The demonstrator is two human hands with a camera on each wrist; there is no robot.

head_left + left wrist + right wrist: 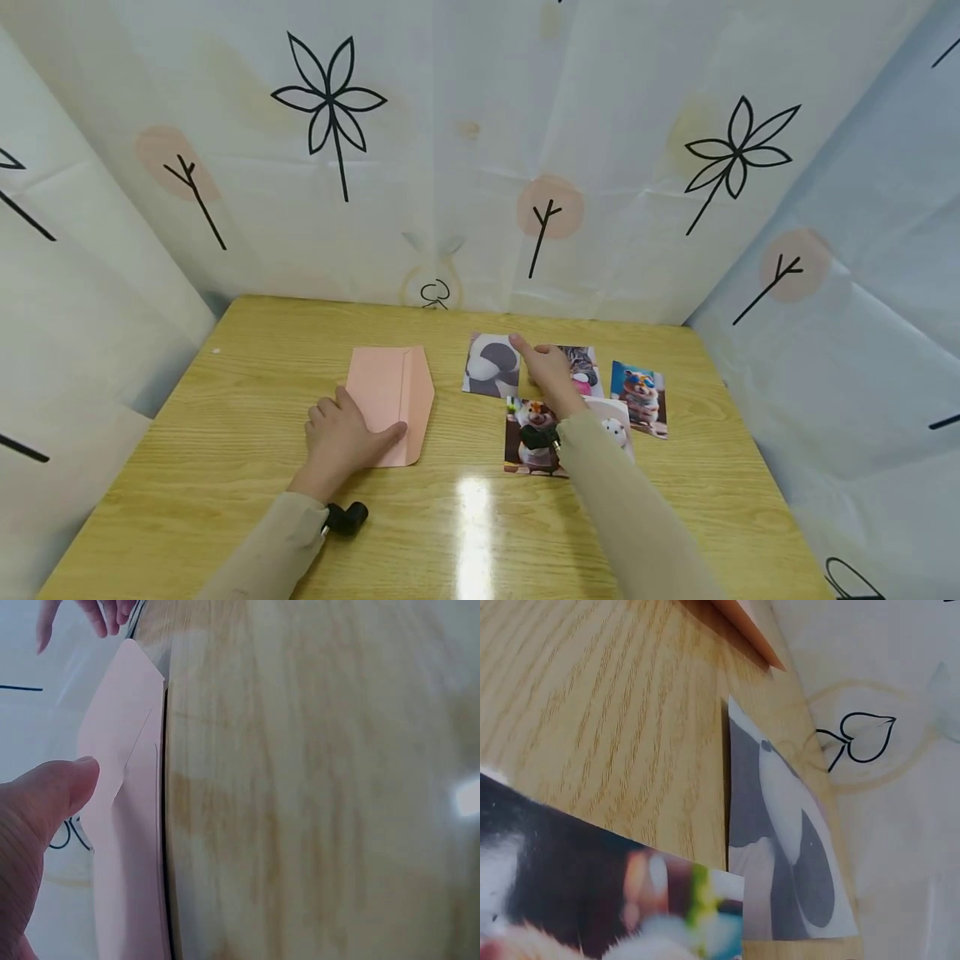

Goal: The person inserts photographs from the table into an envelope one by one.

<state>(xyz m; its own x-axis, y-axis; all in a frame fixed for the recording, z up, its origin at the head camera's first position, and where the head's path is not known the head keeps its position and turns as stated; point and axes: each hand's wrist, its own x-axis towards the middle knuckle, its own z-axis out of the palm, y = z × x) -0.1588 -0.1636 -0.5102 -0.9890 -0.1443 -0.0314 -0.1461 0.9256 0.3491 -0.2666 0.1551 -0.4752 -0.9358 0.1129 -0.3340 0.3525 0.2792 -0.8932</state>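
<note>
A pink envelope (378, 379) lies on the left half of the table, its pointed flap (422, 408) to the right. My left hand (341, 433) rests over its lower left part with fingers spread, the thumb by the flap crease. Over on the right, my right hand (549, 367) is above the photo cards, holding nothing that I can see. It is between a grey-and-white card (491, 367) and a cat card (585, 367). Its fingers (105, 615) hang loosely in the left wrist view. Nearer my body, its wrist partly covers a hamster card (517, 450).
A card with a white animal (615, 421) overlaps the group of cards. Farther right lies a card with a goggled hamster (641, 396). Patterned cloth (465, 167) stands behind the wooden table (262, 375) and along both sides.
</note>
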